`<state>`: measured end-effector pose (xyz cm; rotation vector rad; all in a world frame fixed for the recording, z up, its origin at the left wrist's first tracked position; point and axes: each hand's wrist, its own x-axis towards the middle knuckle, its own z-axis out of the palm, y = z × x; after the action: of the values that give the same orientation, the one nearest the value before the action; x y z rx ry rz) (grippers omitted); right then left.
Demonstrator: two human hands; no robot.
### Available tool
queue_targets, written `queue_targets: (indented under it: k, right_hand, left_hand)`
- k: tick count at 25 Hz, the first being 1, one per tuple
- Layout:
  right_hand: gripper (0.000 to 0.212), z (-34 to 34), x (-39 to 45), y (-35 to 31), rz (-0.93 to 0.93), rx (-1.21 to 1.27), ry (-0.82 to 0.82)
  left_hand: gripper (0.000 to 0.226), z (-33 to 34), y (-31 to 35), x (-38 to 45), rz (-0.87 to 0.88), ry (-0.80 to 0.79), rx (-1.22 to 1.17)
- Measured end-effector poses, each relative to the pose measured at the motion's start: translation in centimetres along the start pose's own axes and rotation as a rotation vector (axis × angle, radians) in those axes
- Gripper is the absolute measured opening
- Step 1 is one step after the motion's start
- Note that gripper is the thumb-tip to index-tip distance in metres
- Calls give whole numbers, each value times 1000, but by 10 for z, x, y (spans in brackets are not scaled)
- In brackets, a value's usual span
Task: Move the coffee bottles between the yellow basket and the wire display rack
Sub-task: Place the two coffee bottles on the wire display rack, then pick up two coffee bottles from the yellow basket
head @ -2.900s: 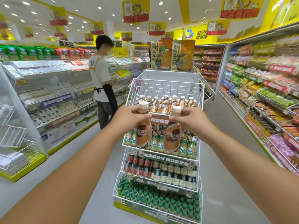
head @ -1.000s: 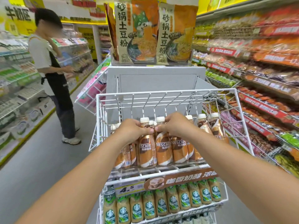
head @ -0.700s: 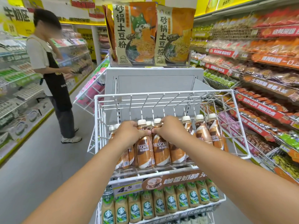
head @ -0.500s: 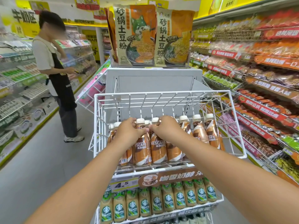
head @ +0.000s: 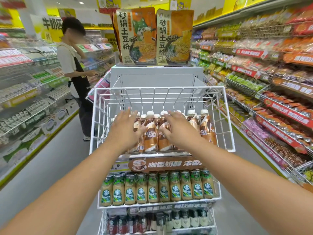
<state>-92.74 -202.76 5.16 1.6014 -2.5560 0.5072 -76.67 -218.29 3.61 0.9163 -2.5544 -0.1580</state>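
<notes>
**Two open hands over the coffee bottles on the top rack shelf**

Head view: Two bare forearms reach up from the lower corners of the frame toward its centre. The left hand [head: 126,128] has its fingers spread and straight, and it holds nothing; it sits in front of the bottles at the left of the row, and whether the palm touches them cannot be told. The right hand [head: 177,127] is likewise spread wide and grips nothing, its fingers lying over the shoulder of a bottle just right of centre.

The coffee bottles [head: 150,133], brown and cream with white caps, stand upright in a row on the top shelf of the white wire display rack [head: 228,119], in the middle of the frame. Two of them stand side by side between the two hands, labels facing the camera. More bottles stand to the right of the right hand.

Below them a brown sign strip [head: 165,164] runs along the shelf front. On the next shelf down stands a row of green-labelled glass bottles [head: 152,189], and darker bottles [head: 169,219] fill the shelf at the bottom of the frame. Two large orange noodle packs [head: 155,36] stand on a grey box at upper centre. At upper left a person in a black apron [head: 76,78] stands beside the shelving. Shelves of packaged snacks [head: 271,73] fill the right side.
</notes>
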Motion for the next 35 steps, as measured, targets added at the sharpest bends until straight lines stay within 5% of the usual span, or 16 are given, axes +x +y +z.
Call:
queue_targets:
  k: [5,18,35]
  right_hand:
    - [82,0,-61,33,-20,-188,-30]
    - [80,-45,-227,53,55,-143,-7]
    - [77,-110,-588,62,672,-156,112]
  left_hand:
    - [81,9,41,-55,6,-13,124]
    - [77,-22,143,-182,97,-41,102]
    - [76,-18,325,-380,621,-195,-110]
